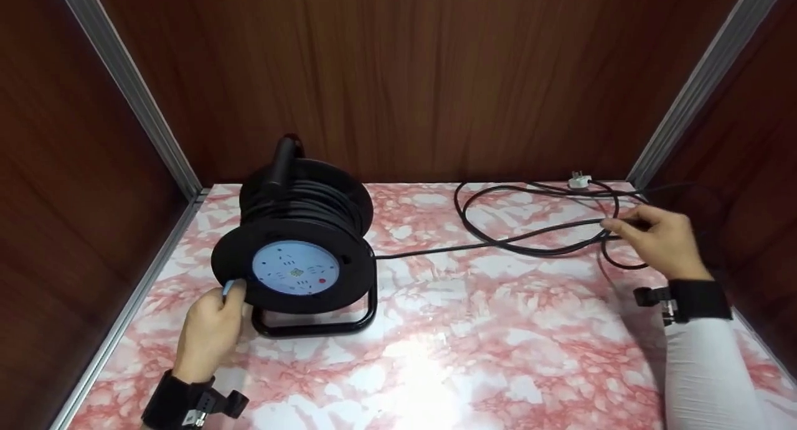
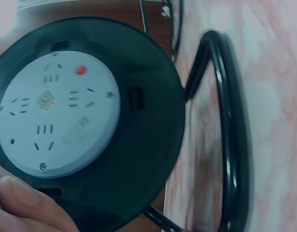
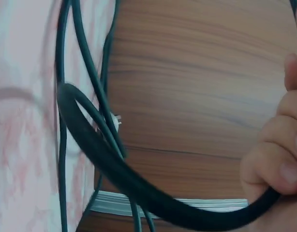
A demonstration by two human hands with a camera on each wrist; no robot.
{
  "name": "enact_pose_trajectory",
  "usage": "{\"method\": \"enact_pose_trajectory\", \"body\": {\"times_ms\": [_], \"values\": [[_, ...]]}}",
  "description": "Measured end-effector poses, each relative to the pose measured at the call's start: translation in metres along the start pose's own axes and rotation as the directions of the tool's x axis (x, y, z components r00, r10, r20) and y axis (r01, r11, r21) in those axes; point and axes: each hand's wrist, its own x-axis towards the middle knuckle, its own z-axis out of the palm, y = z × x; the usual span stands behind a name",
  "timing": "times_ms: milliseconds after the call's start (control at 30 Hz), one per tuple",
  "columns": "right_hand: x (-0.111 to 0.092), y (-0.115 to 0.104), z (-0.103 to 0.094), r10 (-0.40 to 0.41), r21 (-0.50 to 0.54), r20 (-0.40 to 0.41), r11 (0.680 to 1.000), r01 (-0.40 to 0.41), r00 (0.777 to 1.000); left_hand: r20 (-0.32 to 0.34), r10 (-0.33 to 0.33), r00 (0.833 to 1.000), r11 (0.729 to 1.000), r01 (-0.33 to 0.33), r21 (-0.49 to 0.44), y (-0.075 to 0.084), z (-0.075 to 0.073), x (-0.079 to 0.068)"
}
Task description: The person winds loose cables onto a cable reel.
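Note:
A black cable reel (image 1: 292, 231) stands on its tubular frame at the left of the table, its round socket panel (image 1: 296, 268) facing the person. At the near left edge of its front disc, my left hand (image 1: 212, 321) grips the reel with curled fingers; a small light-blue bit shows by the thumb. In the left wrist view those fingers (image 2: 27, 208) partly cover the disc's lower left. My right hand (image 1: 663, 240) holds the black cable (image 3: 158, 205) on the right, lifted above the table. One stretch of cable runs from the reel toward this hand.
Loose cable loops (image 1: 535, 249) lie on the right of the pink marbled table (image 1: 436, 355). A white plug (image 1: 579, 180) rests near the back edge. Wood-grain panels with metal corner strips enclose the back and both sides.

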Motion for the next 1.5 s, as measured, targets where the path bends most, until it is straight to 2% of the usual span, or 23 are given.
{"method": "enact_pose_trajectory", "body": {"times_ms": [33, 100, 167, 233, 267, 300, 433, 500, 567, 600, 667, 800, 867, 933, 1000, 1067, 1133, 1200, 1267, 1300, 1367, 1500], "values": [[-0.001, 0.001, 0.001, -0.004, -0.006, 0.035, 1.0, 0.004, 0.999, 0.0, -0.009, 1.0, 1.0, 0.009, -0.02, 0.002, -0.002, 0.0], [-0.002, 0.007, 0.004, 0.005, -0.025, 0.166, 1.0, 0.0, 0.986, -0.003, -0.022, 1.0, 0.998, 0.022, -0.056, 0.006, -0.005, 0.0], [-0.004, 0.013, 0.006, 0.046, -0.054, 0.317, 0.998, -0.031, 0.947, -0.004, -0.037, 0.999, 0.995, 0.036, -0.096, 0.012, -0.009, 0.0], [-0.006, 0.014, 0.007, 0.079, -0.063, 0.406, 0.996, -0.059, 0.911, -0.015, -0.04, 0.999, 0.992, 0.038, -0.124, 0.018, -0.012, 0.0], [-0.007, 0.013, 0.007, 0.095, -0.055, 0.414, 0.995, -0.079, 0.905, -0.026, -0.037, 0.999, 0.991, 0.034, -0.131, 0.022, -0.013, 0.0], [-0.007, 0.012, 0.006, 0.099, -0.049, 0.401, 0.995, -0.087, 0.911, -0.035, -0.035, 0.999, 0.99, 0.03, -0.139, 0.025, -0.015, 0.0], [-0.004, -0.001, 0.006, 0.053, 0.031, 0.238, 0.998, -0.062, 0.97, -0.069, -0.023, 0.997, 0.992, 0.014, -0.127, 0.036, -0.021, 0.001], [-0.003, -0.007, 0.007, 0.024, 0.041, 0.158, 0.999, -0.031, 0.987, -0.059, -0.024, 0.998, 0.99, 0.015, -0.141, 0.041, -0.024, 0.002], [-0.002, -0.008, 0.009, 0.026, 0.051, 0.152, 0.998, -0.034, 0.988, -0.052, -0.026, 0.998, 0.989, 0.018, -0.146, 0.045, -0.026, 0.002], [-0.002, -0.007, 0.01, 0.024, 0.042, 0.182, 0.999, -0.032, 0.983, -0.047, -0.026, 0.999, 0.988, 0.018, -0.155, 0.047, -0.026, 0.002], [-0.003, -0.002, 0.012, 0.051, 0.02, 0.28, 0.998, -0.058, 0.959, -0.042, -0.019, 0.999, 0.985, 0.012, -0.17, 0.052, -0.026, 0.001], [-0.007, 0.009, 0.018, 0.112, 0.009, 0.483, 0.991, -0.133, 0.868, -0.054, 0.005, 0.999, 0.976, -0.017, -0.217, 0.065, -0.024, 0.0], [-0.008, 0.01, 0.021, 0.127, 0.029, 0.534, 0.985, -0.168, 0.836, -0.061, 0.016, 0.998, 0.965, -0.031, -0.26, 0.071, -0.022, -0.001], [-0.007, 0.008, 0.024, 0.111, 0.057, 0.561, 0.983, -0.172, 0.82, -0.062, 0.024, 0.998, 0.95, -0.042, -0.31, 0.078, -0.02, -0.002], [-0.007, 0.003, 0.025, 0.079, 0.077, 0.554, 0.986, -0.145, 0.829, -0.065, 0.041, 0.997, 0.941, -0.06, -0.334, 0.084, -0.018, -0.003], [-0.005, -0.004, 0.025, 0.043, 0.111, 0.497, 0.987, -0.113, 0.867, -0.072, 0.06, 0.996, 0.936, -0.081, -0.343, 0.088, -0.016, -0.004], [-0.004, -0.01, 0.022, 0.011, 0.16, 0.411, 0.984, -0.083, 0.912, -0.079, 0.081, 0.994, 0.935, -0.103, -0.34, 0.092, -0.014, -0.005], [-0.003, -0.014, 0.02, -0.009, 0.194, 0.323, 0.979, -0.057, 0.946, -0.089, 0.094, 0.992, 0.934, -0.119, -0.337, 0.093, -0.012, -0.006], [-0.003, -0.015, 0.02, -0.019, 0.194, 0.3, 0.98, -0.042, 0.954, -0.095, 0.102, 0.99, 0.93, -0.129, -0.344, 0.094, -0.01, -0.006], [-0.004, -0.013, 0.021, -0.013, 0.171, 0.32, 0.984, -0.044, 0.947, -0.098, 0.107, 0.989, 0.93, -0.135, -0.342, 0.095, -0.009, -0.006], [-0.006, -0.009, 0.024, 0.018, 0.102, 0.399, 0.993, -0.064, 0.917, -0.101, 0.118, 0.988, 0.928, -0.146, -0.343, 0.095, -0.007, -0.006], [-0.01, 0.0, 0.032, 0.091, -0.012, 0.572, 0.995, -0.102, 0.815, -0.106, 0.147, 0.983, 0.921, -0.175, -0.349, 0.098, -0.003, -0.006]]}}
